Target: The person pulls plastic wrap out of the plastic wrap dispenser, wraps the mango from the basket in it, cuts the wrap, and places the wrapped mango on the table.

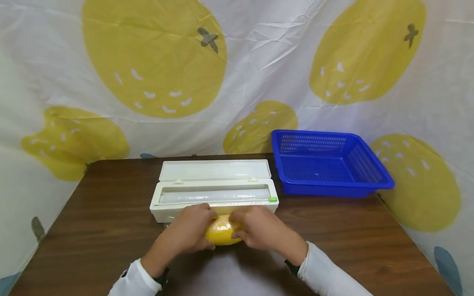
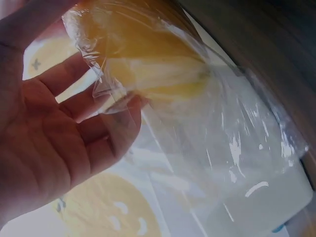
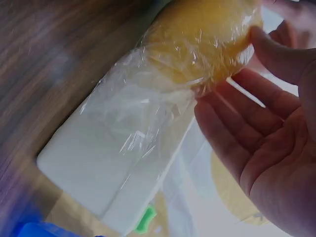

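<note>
A smooth, rounded yellow fruit, its exact kind unclear, is held between both hands in front of the film dispenser. Clear cling film clings to it in wrinkles, and a loose sheet stretches from the fruit to the dispenser. My left hand grips the left end, fingers bent against the film. At the other end, my right hand holds the fruit with thumb and fingers; in the right wrist view its thumb presses on the wrapped surface. The white dispenser has its lid raised, showing the film roll.
A small green slider sits at the dispenser's right front edge. To the right, at the back of the brown wooden table, stands a blue plastic basket. Behind hangs a white cloth with yellow fruit prints.
</note>
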`<state>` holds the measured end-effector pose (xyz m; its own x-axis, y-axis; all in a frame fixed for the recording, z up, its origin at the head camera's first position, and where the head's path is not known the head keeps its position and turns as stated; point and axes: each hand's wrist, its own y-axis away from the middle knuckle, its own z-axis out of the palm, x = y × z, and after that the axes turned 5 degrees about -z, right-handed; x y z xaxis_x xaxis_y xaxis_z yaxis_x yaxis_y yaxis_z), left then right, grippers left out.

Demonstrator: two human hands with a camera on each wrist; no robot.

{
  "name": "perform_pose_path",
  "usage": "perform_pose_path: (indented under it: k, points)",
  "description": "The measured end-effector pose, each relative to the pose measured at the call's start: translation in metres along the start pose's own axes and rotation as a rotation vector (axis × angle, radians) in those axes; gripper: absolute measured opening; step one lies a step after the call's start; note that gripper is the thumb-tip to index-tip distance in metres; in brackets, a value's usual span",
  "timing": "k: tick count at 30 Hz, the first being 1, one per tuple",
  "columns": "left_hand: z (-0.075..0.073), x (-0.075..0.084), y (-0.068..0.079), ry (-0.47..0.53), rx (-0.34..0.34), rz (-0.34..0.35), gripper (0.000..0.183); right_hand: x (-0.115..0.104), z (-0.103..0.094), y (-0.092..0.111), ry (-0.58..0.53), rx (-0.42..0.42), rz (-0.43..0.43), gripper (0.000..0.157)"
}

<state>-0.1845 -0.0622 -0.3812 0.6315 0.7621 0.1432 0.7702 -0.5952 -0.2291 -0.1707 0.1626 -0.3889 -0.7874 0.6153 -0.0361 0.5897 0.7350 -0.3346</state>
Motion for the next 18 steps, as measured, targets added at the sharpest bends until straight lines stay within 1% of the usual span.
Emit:
perform_pose_path:
  k: [4,8,12,15,18]
  points:
    - [0.000,-0.009,-0.001,0.047,-0.005,0.023,0.051,-0.010,0.002,0.000,0.089,0.032,0.004,0.021]
    - [0.000,-0.013,0.000,0.063,-0.024,0.038,0.050,-0.017,0.002,0.001,0.130,0.063,0.037,0.023]
    - [-0.001,-0.015,0.001,0.078,-0.025,0.034,0.043,-0.020,0.004,0.001,0.165,0.081,0.049,0.027]
    - [-0.001,-0.015,0.000,0.085,-0.022,0.035,0.039,-0.022,0.004,0.000,0.204,0.069,0.054,0.034]
    - [-0.001,-0.015,0.000,0.095,-0.031,0.044,0.037,-0.024,0.005,0.000,0.242,0.032,0.070,0.040]
